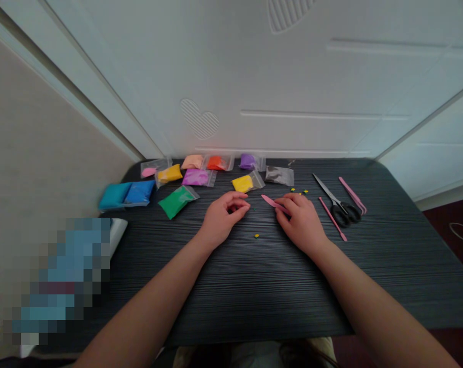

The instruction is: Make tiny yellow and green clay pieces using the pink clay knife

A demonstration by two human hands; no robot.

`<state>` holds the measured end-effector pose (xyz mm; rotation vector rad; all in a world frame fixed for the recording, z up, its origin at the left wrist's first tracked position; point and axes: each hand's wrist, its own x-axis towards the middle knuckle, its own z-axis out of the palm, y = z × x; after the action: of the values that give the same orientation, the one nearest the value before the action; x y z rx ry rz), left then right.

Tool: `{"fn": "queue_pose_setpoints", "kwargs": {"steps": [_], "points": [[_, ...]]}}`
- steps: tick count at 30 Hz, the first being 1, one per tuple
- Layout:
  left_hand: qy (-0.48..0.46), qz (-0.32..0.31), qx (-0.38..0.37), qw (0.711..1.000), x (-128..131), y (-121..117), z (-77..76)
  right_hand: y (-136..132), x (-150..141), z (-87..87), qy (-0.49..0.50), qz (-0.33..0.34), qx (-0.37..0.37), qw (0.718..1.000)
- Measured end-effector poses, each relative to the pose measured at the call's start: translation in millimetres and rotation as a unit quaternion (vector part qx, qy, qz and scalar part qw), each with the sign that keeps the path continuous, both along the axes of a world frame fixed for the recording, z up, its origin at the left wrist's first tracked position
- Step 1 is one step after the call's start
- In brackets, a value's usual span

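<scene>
My right hand [299, 217] is closed around a pink plastic clay knife [269, 200], whose blade points left toward my other hand. Thumb and fingertips of my left hand [222, 214] come together in a pinch; whatever is between them is too small to make out. Just right of those fingertips lies a tiny green speck [254, 208]. A small yellow-and-green clay piece [256, 236] rests on the dark table [254, 286], nearer to me. Beyond my right hand sit several similar little clay pieces [305, 191], partly hidden by the fingers.
Along the back stand several clay bags, including green [177, 202], yellow [242, 183], purple [248, 161] and blue [139, 193]. To the right lie black-handled scissors [341, 212], a thin pink tool [332, 219] and pink tweezers [352, 194]. A pixelated object [70, 266] is at left.
</scene>
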<state>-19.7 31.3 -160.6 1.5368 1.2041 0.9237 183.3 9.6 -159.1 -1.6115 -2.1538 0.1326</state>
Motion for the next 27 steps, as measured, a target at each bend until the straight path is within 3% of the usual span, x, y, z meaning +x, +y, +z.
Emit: {"fn": "queue_pose_setpoints", "kwargs": {"steps": [27], "points": [[0.040,0.006,0.027,0.999,-0.8,0.2,-3.0,-0.2,-0.7,0.4,0.005,0.008,-0.001,1.000]]}}
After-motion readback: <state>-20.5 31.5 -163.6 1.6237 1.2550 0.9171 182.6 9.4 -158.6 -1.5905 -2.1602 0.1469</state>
